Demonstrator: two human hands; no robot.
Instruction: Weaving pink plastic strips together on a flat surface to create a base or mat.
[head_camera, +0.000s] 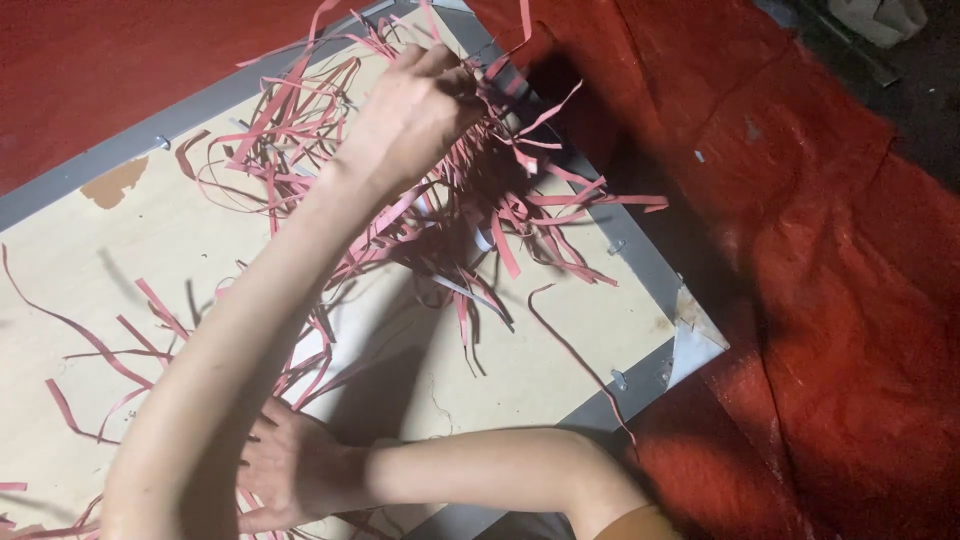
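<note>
Paper strips (470, 215), thin and red-pink, lie tangled on the largest thing in view after the red sheet (820, 300) that covers the floor: a pale backing board (180, 240), set in a grey frame (640, 260) and lying flat on that sheet. The thickest heap sits toward the board's far edge, spilling over the frame there, while looser single strips trail across the near left part. Your arms cross. Your left hand (415, 110) reaches up to the far heap with its fingers closed around a bunch of strips at the top of the tangle. Your right hand (290, 470) lies low at the near edge, fingers spread wide and flat on the board among a few strays. By the look of it, you are gathering the shreds into one clump. Pulling that bunch free calls for a slow draw, since the strips snag each other and the small metal clips (617, 380) on the frame.
</note>
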